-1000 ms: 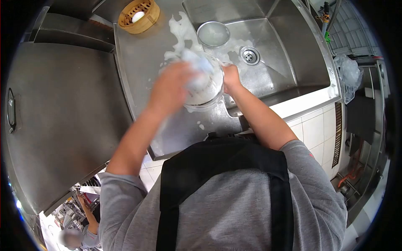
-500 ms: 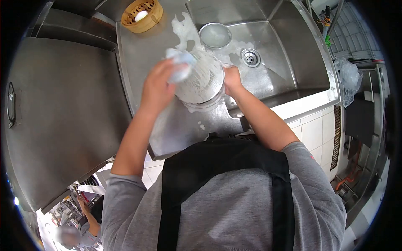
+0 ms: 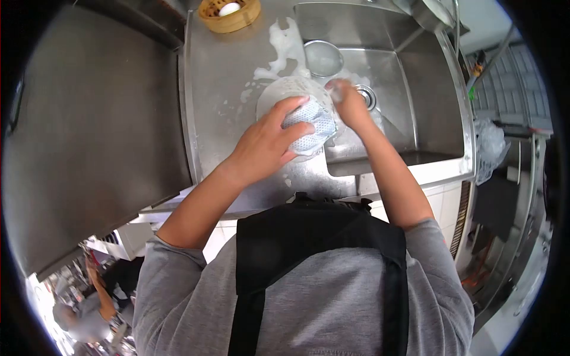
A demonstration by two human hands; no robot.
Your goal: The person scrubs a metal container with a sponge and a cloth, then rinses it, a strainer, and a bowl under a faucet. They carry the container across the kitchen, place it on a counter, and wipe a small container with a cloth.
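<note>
My left hand [image 3: 270, 139] grips a pale blue-and-white mesh scrubbing cloth [image 3: 314, 126], fingers spread over its top, and presses it on the near right part of a round, soapy container [image 3: 274, 95]. That container rests on the steel counter beside the sink; the cloth and hand cover much of it. At its right edge is my right hand [image 3: 350, 105], bent inward, with fingertips smeared by motion and suds on them.
Right of the counter [image 3: 222, 77] lies a deep steel sink [image 3: 395, 89] with a drain [image 3: 368, 96]. A round metal bowl [image 3: 324, 58] stands in it. White foam [image 3: 285, 44] streaks the counter. A bamboo steamer [image 3: 231, 22] holding a white egg-like object sits far back. Another person [image 3: 98, 308] is at lower left.
My left hand with the cloth has swept right and nearer across the container. My right hand has shifted its fingers at the container's edge. The whole view has turned slightly.
</note>
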